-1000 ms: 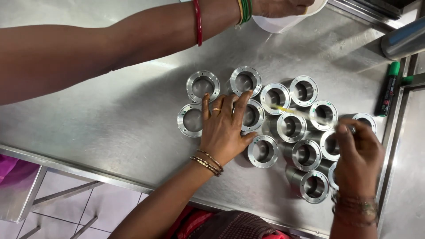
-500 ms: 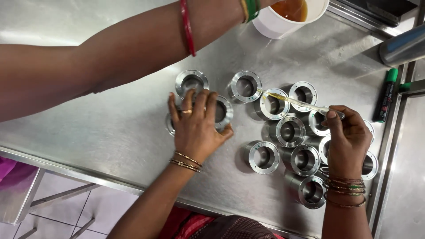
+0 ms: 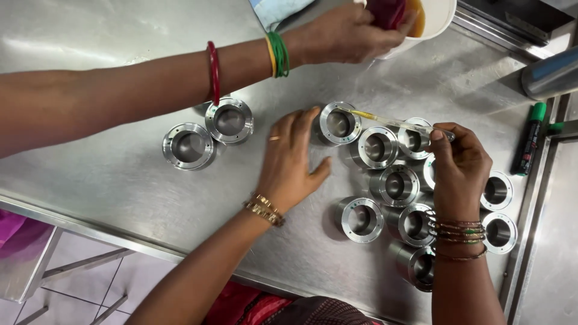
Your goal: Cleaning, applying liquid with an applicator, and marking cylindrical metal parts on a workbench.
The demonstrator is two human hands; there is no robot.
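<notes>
The left hand (image 3: pixel 292 162) lies flat on the table (image 3: pixel 108 198), fingers apart. The right hand (image 3: pixel 460 171) pinches a thin brush (image 3: pixel 391 122) over the steel rings (image 3: pixel 340 123).

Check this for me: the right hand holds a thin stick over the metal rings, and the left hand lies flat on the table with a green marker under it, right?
Not quite. In the head view the green marker lies at the table's right edge, far from the left hand. The right hand does hold the stick over the rings.
</notes>
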